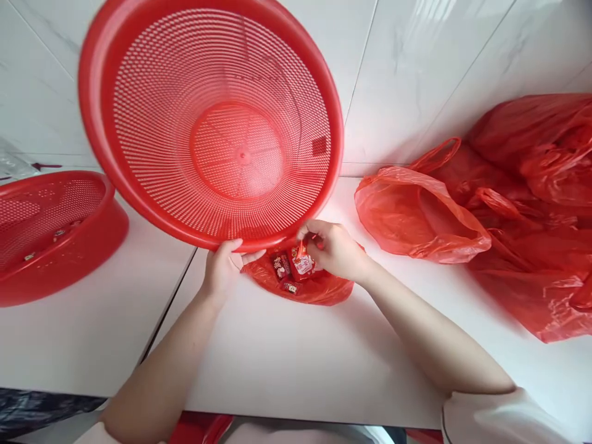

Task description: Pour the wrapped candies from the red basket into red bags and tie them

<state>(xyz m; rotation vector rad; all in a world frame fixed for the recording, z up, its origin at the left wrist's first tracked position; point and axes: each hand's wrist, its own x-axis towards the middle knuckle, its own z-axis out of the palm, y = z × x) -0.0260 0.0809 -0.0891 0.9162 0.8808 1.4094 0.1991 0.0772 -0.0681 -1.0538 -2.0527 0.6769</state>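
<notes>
A big red mesh basket (139, 203) is tipped up on its edge, its open side facing me. My left hand (224, 266) grips its lower rim, fingers closed over the edge. Just below the rim lies a small red plastic bag (319, 290) on the white table (296, 364), with a few small red wrapped sweets (281, 265) in it. My right hand (333, 248) is closed at the bag's mouth, pinching a red packet (301, 265).
A second red mesh basket (99, 237) lies at the left with a few small items inside. A heap of crumpled red plastic bags (531, 234) covers the right side of the table. White marbled wall tiles stand behind.
</notes>
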